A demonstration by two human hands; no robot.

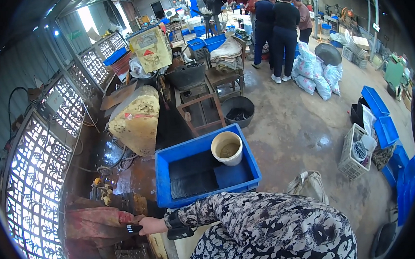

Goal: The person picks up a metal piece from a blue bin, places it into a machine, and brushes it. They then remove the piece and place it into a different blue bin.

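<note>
My right hand (152, 225) reaches across to the left from a black-and-white patterned sleeve, with a black device strapped at the wrist. Its fingers are closed on a small dark flat piece (134, 228) with bright marks; its exact kind is unclear. That piece meets the edge of a stained reddish cloth (92, 223) hanging over dark, dirty machinery (129, 256). Beyond the hand stands a blue tub (171, 153) holding rows of thin dark flat pieces (194, 185). A white bucket (227, 148) with murky contents stands in its right part. My left hand is out of view.
A worn yellowish machine cover (139, 121) stands beyond the tub, left of a wooden frame (202, 112) and a black basin (238, 112). White sacks (315, 72) and people (282, 29) are farther off. A pale crate (354, 153) and blue bins (386, 129) stand right.
</note>
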